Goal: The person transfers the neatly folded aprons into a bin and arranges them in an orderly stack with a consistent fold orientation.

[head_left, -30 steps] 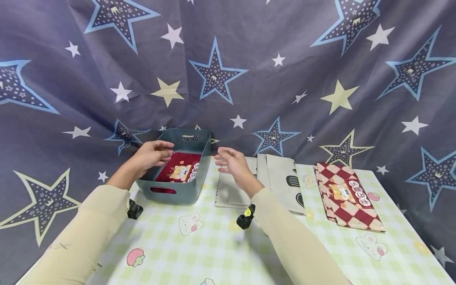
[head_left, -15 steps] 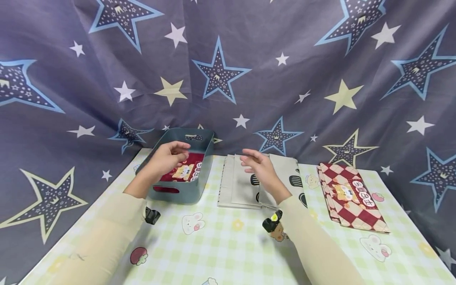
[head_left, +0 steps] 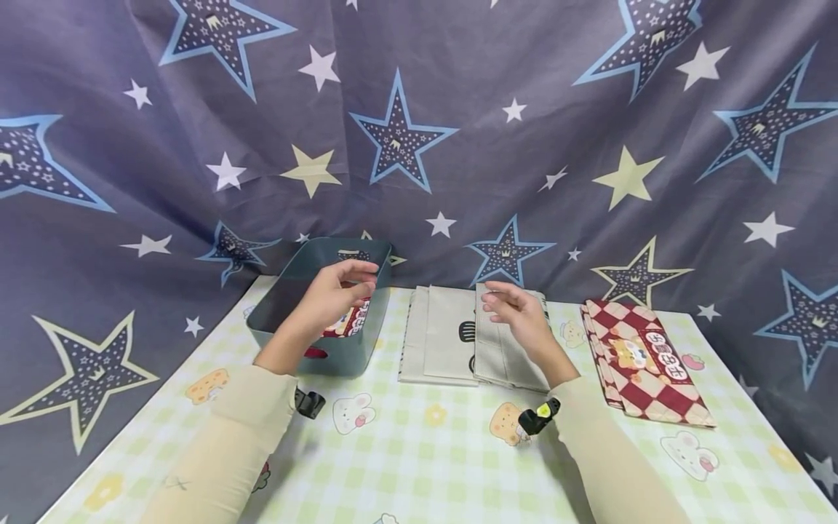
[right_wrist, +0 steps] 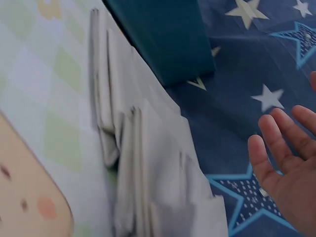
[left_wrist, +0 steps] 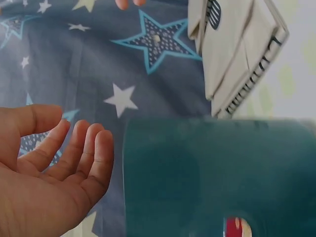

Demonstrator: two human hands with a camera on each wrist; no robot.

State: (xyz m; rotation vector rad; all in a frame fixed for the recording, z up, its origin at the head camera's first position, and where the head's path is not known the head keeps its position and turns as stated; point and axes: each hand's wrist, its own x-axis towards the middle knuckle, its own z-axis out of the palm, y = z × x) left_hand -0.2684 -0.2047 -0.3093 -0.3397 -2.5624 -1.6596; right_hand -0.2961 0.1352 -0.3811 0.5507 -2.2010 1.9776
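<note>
While both arms are stretching forward in cream sleeves [head_left: 222, 429], the left hand [head_left: 327, 300] is hovering over a blue-green plastic bin [head_left: 347, 356], its wrist angling so that the fingers are pointing inward, to the person's right. Those fingers are curving loosely, standing apart from the thumb in the head view; the left wrist view is showing them just beside the bin's wall. Below them, a folded red cloth [head_left: 356, 320] with white lettering is lying inside the bin, partly hidden by the hand.

The right hand [head_left: 524, 327] is hanging above a black-printed cream cloth [head_left: 500, 356], its fingers bending softly, spreading slightly apart and pointing toward the left hand. That folded cloth is lying beneath the right fingers, and a second cream cloth [head_left: 441, 338] is resting to their left, between both hands. Well to the right of the right fingers, a red-and-cream checkered cloth [head_left: 644, 364] is lying folded. Black wrist cameras [head_left: 309, 402] are sitting nearer the person than the fingers. Under everything, a counter [head_left: 406, 458] is wearing a green-and-white checked cover; beyond the fingers, a star-printed curtain [head_left: 445, 87] is hanging.
</note>
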